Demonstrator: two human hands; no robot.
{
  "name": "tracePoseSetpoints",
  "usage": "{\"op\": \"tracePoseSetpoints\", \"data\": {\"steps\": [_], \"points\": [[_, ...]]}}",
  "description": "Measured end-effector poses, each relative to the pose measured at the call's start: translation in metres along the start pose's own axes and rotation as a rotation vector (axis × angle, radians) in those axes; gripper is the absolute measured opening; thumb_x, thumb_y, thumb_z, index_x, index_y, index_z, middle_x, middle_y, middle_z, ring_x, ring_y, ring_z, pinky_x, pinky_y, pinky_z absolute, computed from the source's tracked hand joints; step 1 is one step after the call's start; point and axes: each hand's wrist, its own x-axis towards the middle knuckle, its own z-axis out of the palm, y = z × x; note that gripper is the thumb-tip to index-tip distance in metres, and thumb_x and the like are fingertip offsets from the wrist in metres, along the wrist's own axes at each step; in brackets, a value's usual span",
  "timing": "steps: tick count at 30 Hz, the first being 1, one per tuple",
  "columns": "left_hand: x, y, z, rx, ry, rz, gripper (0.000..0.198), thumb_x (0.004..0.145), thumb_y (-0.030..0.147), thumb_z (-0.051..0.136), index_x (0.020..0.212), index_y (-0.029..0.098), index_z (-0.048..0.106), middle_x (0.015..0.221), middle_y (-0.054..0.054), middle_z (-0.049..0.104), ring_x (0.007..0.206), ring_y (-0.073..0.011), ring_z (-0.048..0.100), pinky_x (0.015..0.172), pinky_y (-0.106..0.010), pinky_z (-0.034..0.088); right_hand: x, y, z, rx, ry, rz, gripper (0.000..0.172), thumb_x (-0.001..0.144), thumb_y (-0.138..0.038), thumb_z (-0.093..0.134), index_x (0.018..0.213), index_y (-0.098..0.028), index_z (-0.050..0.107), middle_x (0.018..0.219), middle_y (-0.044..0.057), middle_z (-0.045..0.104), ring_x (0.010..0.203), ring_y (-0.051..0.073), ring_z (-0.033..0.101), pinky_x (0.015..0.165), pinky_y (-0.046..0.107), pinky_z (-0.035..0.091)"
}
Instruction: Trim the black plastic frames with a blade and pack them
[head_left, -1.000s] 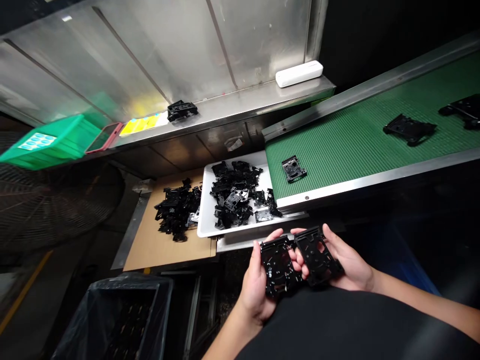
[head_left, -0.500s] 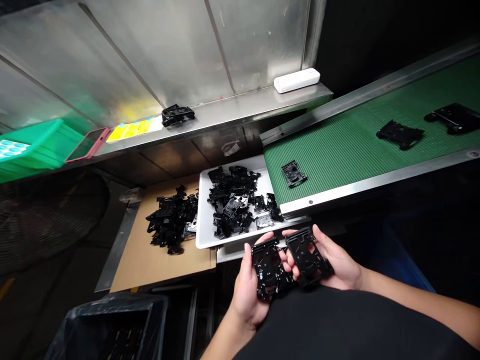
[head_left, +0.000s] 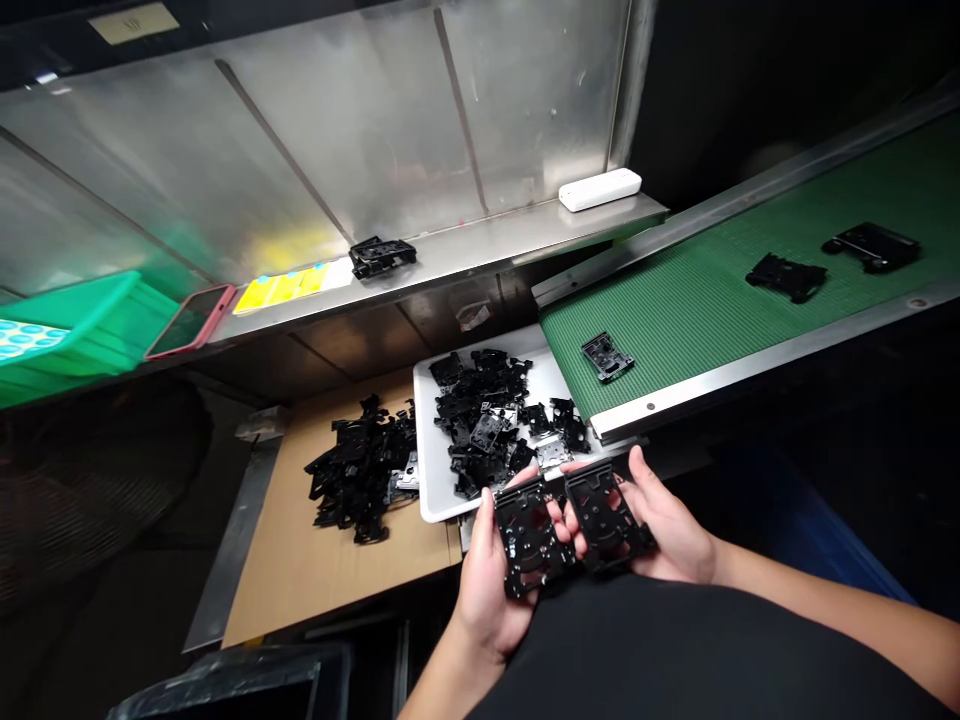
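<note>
My left hand (head_left: 487, 590) holds a black plastic part (head_left: 531, 540) with cutouts, its thumb along the left edge. A similar black part (head_left: 604, 515) is in my right hand (head_left: 671, 530), close beside the first one. Both parts are held face up over my dark clothing. Just beyond my hands, a white tray (head_left: 429, 475) carries many loose black parts (head_left: 480, 410) and some silvery ones. More black parts (head_left: 364, 465) lie heaped on the cardboard (head_left: 300, 560) to the left.
A green conveyor (head_left: 675, 320) at the right carries several black parts. On the metal shelf (head_left: 465, 250) are a white device (head_left: 600, 189), a black part, yellow stickers (head_left: 281, 288) and a red-edged phone (head_left: 191, 320). A green bin (head_left: 97, 325) stands at left; a plastic-lined bin (head_left: 232, 685) is below.
The view has shifted, so the shelf and trays appear lower and further right. On the conveyor, the two far parts appear further left. Both hands keep hold of their parts, moved slightly left in view.
</note>
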Motion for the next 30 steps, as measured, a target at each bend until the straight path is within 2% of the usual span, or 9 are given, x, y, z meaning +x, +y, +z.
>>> {"op": "tracePoseSetpoints", "data": {"steps": [7,11,15,20,23,26,30], "points": [[-0.009,0.018,-0.020,0.003,-0.046,0.002,0.053,0.096,0.051,0.050,0.144,0.029,0.048,0.093,-0.008,0.070,0.079,-0.0233,0.072,0.062,-0.034,0.060,0.010,0.021,0.014,0.013,-0.009,-0.029,0.065,0.101,-0.068,0.029,0.124,-0.018,0.063,0.104,0.016,0.075,0.086,0.025,0.073,0.085,0.039,0.053],[-0.017,0.025,-0.028,-0.009,-0.057,0.023,0.053,0.096,0.050,0.048,0.145,0.029,0.048,0.091,-0.008,0.069,0.079,-0.0237,0.071,0.072,-0.040,0.061,0.015,0.031,0.015,0.034,0.006,-0.009,0.069,0.100,-0.070,0.026,0.130,-0.018,0.061,0.092,0.012,0.076,0.079,0.024,0.073,0.083,0.039,0.054],[-0.024,0.031,-0.034,-0.032,-0.059,0.021,0.053,0.097,0.048,0.046,0.144,0.027,0.050,0.090,-0.008,0.070,0.078,-0.0222,0.071,0.079,-0.043,0.061,0.019,0.039,0.020,0.049,0.031,-0.013,0.066,0.099,-0.070,0.029,0.131,-0.020,0.061,0.089,0.010,0.075,0.077,0.025,0.073,0.083,0.040,0.055],[-0.030,0.036,-0.041,-0.026,-0.046,0.025,0.050,0.097,0.045,0.046,0.144,0.026,0.051,0.091,-0.010,0.071,0.079,-0.0231,0.072,0.068,-0.036,0.061,0.023,0.048,0.028,0.037,0.022,-0.017,0.067,0.101,-0.069,0.026,0.131,-0.019,0.061,0.087,0.009,0.075,0.076,0.023,0.073,0.082,0.039,0.055],[-0.033,0.039,-0.044,-0.024,-0.016,0.027,0.050,0.098,0.044,0.046,0.143,0.024,0.052,0.089,-0.010,0.071,0.075,-0.0207,0.072,0.060,-0.029,0.059,0.025,0.052,0.029,-0.002,0.020,-0.012,0.066,0.102,-0.067,0.025,0.131,-0.019,0.060,0.088,0.009,0.076,0.077,0.021,0.075,0.079,0.034,0.056],[-0.036,0.042,-0.047,-0.014,0.013,0.025,0.050,0.098,0.043,0.045,0.144,0.024,0.051,0.090,-0.010,0.071,0.074,-0.0188,0.072,0.060,-0.026,0.059,0.027,0.055,0.029,-0.048,0.015,0.000,0.063,0.102,-0.066,0.028,0.132,-0.019,0.059,0.092,0.010,0.077,0.080,0.021,0.076,0.081,0.033,0.056],[-0.036,0.045,-0.056,0.002,-0.005,0.023,0.051,0.098,0.043,0.046,0.146,0.026,0.049,0.094,-0.010,0.071,0.077,-0.0192,0.072,0.059,-0.024,0.057,0.030,0.059,0.032,-0.062,0.029,0.007,0.062,0.103,-0.065,0.030,0.135,-0.019,0.057,0.095,0.011,0.077,0.081,0.020,0.076,0.082,0.034,0.056]]}}
